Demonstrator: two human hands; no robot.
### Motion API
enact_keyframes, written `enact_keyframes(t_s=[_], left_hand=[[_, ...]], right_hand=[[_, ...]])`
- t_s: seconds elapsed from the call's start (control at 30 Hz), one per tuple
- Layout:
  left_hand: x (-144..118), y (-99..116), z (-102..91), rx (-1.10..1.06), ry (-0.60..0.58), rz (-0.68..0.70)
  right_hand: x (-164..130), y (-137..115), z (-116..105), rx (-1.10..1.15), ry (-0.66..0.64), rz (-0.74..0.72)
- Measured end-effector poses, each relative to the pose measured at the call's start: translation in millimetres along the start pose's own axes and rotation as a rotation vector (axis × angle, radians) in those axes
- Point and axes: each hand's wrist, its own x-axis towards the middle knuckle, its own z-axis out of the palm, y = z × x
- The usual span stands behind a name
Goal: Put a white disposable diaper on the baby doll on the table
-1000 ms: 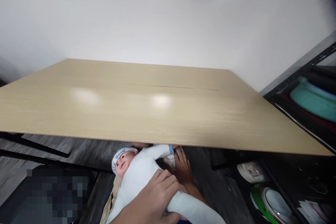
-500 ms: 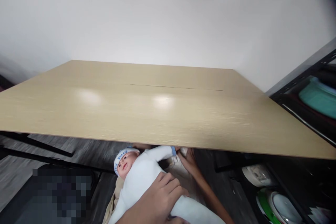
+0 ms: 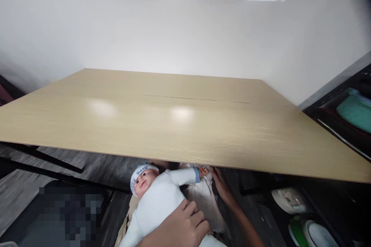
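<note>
A baby doll (image 3: pixel 158 197) in a white suit with blue cuffs and a white cap with blue lettering lies face up below the table's near edge. My left hand (image 3: pixel 185 224) lies across its lower body, fingers curled round it. To the right, my right hand (image 3: pixel 222 183) reaches towards the table edge, its fingers stretched out beside the doll's hand and a crumpled cream cloth (image 3: pixel 203 197). Its fingertips are partly hidden by the tabletop, and I cannot tell whether they touch the cloth.
A light wooden table (image 3: pixel 174 123) spans the view before a white wall (image 3: pixel 174 34). A black chair (image 3: pixel 55 216) stands at the lower left. On the right is a dark shelf with a teal item (image 3: pixel 356 110); round white and green things (image 3: pixel 310 231) sit lower down.
My right hand has moved off the doll's cuff and hand, which now show plainly. More of the cream cloth is visible. My left hand stays on the doll; the view has shifted slightly.
</note>
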Motion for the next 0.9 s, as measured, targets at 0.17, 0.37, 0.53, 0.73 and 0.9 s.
enact_keyframes(t_s=[0.17,0.37,0.53,0.73,0.9], left_hand=[[-2.7,2.9,1.0,-0.009,-0.031,-0.035],[-8.8,2.7,-10.0,-0.052,-0.034,-0.023],[-14.5,3.4,-16.8,-0.086,0.002,-0.009],[-33.3,4.1,-3.7,-0.069,0.171,-0.048],[-75.6,16.4,-23.1,-0.19,0.093,-0.228]], right_hand=[[-20.2,-40.3,-34.1,-0.109,-0.01,0.001],[-16.9,-125.5,-40.4,-0.229,-0.453,-0.422],[6.1,-153.3,7.5,-0.395,-0.741,-0.483],[14.7,-193.2,54.2,-0.558,-0.9,-0.647],[1.9,-228.6,47.8,-0.359,-0.833,-0.714]])
